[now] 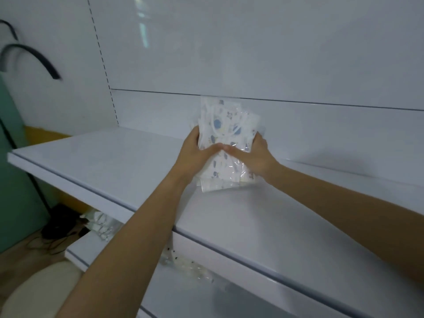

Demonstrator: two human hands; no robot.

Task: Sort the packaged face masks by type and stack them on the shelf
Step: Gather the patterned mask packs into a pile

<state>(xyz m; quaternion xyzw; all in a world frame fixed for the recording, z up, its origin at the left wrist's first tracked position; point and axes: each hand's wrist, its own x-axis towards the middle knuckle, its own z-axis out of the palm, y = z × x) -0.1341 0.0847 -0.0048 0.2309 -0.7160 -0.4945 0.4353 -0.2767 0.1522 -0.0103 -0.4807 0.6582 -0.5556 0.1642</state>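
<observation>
A stack of clear-wrapped face masks (pixel 226 125), white with blue and yellow prints, stands tilted on the white upper shelf (pixel 96 154), its top leaning against the back panel. My left hand (pixel 195 152) grips the stack's left edge, thumb across the front. My right hand (pixel 252 154) grips its right edge, thumb also on the front. Both thumbs nearly meet at the middle of the packet. The lower end of the stack rests on the shelf surface between my wrists.
More packaged masks lie on the lower shelf (pixel 78 253), a white pile (pixel 101 223) at left and a dotted pack (pixel 181 262) under my left forearm. Black cables (pixel 57 226) lie on the floor at left. A cream stool (pixel 36 292) sits bottom left.
</observation>
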